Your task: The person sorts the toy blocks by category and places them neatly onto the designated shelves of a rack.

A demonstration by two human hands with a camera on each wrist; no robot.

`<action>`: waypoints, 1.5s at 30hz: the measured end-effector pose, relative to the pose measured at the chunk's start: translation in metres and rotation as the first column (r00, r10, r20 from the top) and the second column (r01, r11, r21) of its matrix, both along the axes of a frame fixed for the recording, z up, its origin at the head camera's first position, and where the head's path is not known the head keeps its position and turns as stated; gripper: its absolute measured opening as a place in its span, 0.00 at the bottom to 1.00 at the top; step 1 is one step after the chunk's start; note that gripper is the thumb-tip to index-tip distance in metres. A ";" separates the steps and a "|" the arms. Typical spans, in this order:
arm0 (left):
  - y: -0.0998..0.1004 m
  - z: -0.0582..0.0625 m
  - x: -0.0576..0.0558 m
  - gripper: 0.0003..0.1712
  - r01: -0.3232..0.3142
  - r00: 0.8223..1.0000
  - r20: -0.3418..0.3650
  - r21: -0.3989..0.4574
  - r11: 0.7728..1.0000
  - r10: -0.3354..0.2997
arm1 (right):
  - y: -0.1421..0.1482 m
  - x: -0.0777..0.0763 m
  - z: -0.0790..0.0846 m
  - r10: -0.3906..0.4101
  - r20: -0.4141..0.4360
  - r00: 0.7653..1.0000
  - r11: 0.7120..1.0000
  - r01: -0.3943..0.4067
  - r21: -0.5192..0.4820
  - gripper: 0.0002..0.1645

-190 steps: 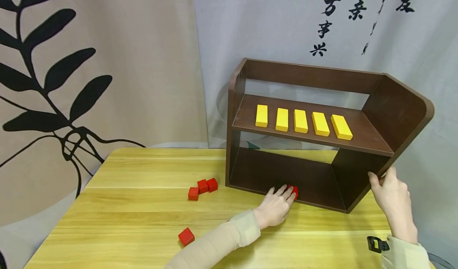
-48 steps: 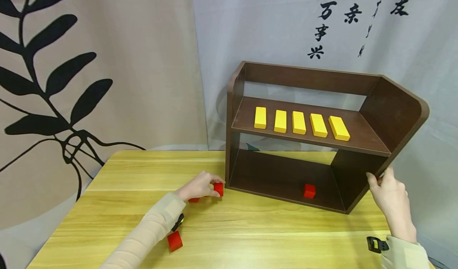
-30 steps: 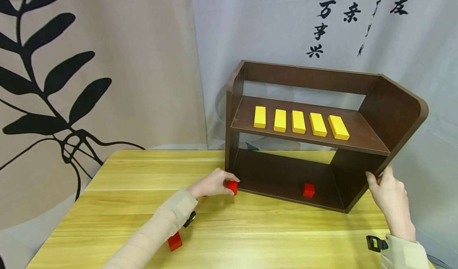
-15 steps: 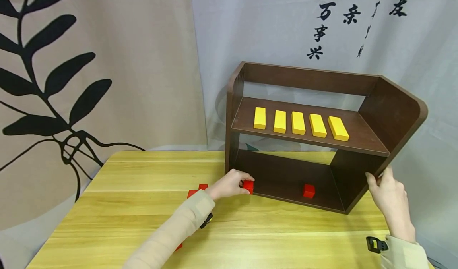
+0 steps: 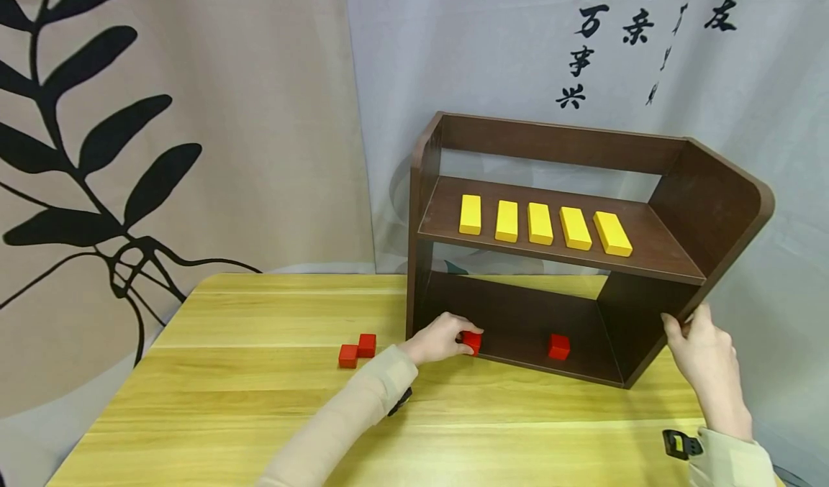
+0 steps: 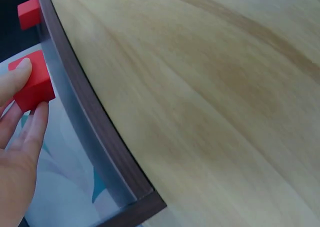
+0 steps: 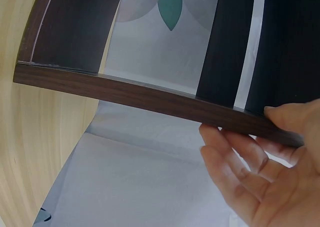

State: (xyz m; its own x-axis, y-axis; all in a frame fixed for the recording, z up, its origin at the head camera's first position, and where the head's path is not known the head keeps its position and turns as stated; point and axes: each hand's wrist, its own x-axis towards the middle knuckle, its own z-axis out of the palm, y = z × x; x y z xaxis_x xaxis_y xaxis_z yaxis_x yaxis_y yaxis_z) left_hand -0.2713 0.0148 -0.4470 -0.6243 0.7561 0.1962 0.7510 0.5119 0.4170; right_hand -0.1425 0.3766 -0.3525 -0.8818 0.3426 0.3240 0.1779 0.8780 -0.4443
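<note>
Red, the cube (image 5: 471,342) was pinched in our left hand (image 5: 440,339) at the front of the lower shelf (image 5: 518,318), left of another cube (image 5: 559,347), as our right hand (image 5: 706,354) gripped the rack (image 5: 719,199) by its side; we judged a level cube and steady rack wisest.

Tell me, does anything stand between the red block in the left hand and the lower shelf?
Nothing visible does. The left hand pinches the red block at the open front of the lower shelf. The second red block there sits off to the right, not in between. Whether the held block touches the shelf, I can't tell.
</note>
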 end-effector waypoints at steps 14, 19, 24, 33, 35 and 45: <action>0.019 -0.011 0.001 0.23 -0.054 0.998 0.031 -0.038 0.998 0.055 | 0.000 0.003 -0.001 -0.010 -0.007 1.000 1.000 0.010 -0.004 0.23; 0.025 -0.011 0.002 0.23 -0.071 0.997 0.030 -0.045 0.996 0.072 | -0.001 0.004 0.000 -0.014 -0.002 1.000 1.000 0.014 -0.004 0.23; 0.032 -0.011 0.005 0.23 -0.064 0.998 0.005 -0.064 0.996 0.064 | -0.001 0.003 0.001 -0.011 0.010 1.000 1.000 0.011 -0.002 0.23; 0.043 -0.014 0.009 0.25 -0.047 0.995 -0.087 -0.097 0.994 0.039 | -0.002 0.004 0.002 -0.006 0.012 1.000 1.000 0.006 0.000 0.23; 0.043 -0.015 0.010 0.27 -0.031 0.995 -0.094 -0.111 0.993 0.021 | -0.001 0.004 0.002 -0.004 0.012 1.000 1.000 0.004 0.001 0.23; 0.025 -0.013 0.016 0.31 0.006 0.972 -0.228 -0.230 0.973 -0.060 | -0.001 0.003 0.001 0.000 0.007 1.000 1.000 0.000 0.010 0.25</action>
